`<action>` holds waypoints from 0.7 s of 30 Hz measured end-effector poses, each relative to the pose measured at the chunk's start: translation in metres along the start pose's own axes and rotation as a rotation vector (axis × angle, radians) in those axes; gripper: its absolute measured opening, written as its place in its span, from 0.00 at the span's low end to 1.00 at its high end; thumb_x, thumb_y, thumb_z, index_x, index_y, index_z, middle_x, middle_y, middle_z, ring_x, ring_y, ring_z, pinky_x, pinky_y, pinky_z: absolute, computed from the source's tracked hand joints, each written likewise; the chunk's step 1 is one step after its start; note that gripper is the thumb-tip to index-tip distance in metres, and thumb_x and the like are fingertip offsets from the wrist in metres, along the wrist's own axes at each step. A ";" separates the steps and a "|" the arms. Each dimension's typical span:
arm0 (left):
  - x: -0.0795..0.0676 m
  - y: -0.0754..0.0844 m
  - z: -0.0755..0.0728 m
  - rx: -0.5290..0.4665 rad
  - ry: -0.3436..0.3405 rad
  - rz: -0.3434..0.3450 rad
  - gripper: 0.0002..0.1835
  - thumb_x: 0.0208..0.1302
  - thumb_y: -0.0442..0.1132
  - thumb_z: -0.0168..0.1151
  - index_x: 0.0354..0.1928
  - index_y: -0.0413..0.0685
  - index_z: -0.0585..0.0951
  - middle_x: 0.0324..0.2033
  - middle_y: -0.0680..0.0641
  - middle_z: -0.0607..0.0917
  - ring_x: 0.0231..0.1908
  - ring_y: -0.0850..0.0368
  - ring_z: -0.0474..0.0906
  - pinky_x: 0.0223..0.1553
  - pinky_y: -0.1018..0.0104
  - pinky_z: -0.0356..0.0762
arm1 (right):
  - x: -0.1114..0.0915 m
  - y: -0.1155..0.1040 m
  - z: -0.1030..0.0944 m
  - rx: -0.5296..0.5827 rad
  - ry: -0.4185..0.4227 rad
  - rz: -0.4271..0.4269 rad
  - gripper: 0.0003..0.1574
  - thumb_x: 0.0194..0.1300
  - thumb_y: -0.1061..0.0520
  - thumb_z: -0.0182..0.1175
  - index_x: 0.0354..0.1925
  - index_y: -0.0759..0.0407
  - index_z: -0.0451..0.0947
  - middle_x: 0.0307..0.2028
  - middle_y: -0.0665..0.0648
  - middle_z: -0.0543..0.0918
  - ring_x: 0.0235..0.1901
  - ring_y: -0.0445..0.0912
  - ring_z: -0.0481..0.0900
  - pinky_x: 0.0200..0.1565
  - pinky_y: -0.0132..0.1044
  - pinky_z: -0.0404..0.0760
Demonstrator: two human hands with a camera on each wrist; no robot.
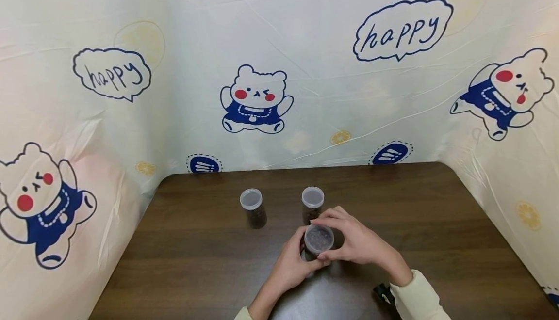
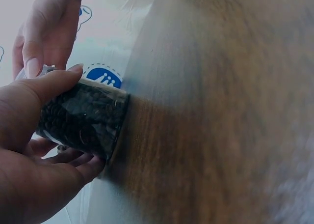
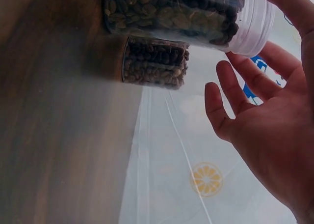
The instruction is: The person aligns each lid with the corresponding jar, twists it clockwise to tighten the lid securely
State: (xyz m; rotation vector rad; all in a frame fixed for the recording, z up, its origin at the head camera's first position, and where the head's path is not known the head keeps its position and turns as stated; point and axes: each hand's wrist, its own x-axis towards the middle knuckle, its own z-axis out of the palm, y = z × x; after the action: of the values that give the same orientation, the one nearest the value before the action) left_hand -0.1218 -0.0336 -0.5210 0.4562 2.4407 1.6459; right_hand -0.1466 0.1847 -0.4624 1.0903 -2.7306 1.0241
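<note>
A clear plastic jar of coffee beans with a translucent lid stands upright on the table, between both hands. My left hand grips the jar's side, its thumb across the front, as the left wrist view also shows around the jar body. My right hand pinches the lid at its rim between thumb and forefinger. Its other fingers are spread loosely in the right wrist view. Just behind stands a second bean jar, lidded, partly hidden by the right hand.
A third lidded jar stands farther left on the dark wooden table. A black object lies by the right sleeve. Printed curtains hang along the table's back and sides.
</note>
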 end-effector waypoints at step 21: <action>0.000 0.000 0.000 -0.001 0.004 0.012 0.40 0.54 0.48 0.84 0.68 0.57 0.75 0.60 0.52 0.85 0.61 0.57 0.81 0.64 0.67 0.80 | -0.002 0.005 0.008 0.088 0.085 0.023 0.44 0.49 0.43 0.85 0.63 0.43 0.80 0.58 0.44 0.83 0.57 0.38 0.79 0.57 0.39 0.83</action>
State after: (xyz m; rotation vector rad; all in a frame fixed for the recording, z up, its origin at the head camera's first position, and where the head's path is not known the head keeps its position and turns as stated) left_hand -0.1222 -0.0338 -0.5210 0.4684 2.4450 1.6536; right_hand -0.1462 0.1842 -0.4720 1.0047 -2.6610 1.1751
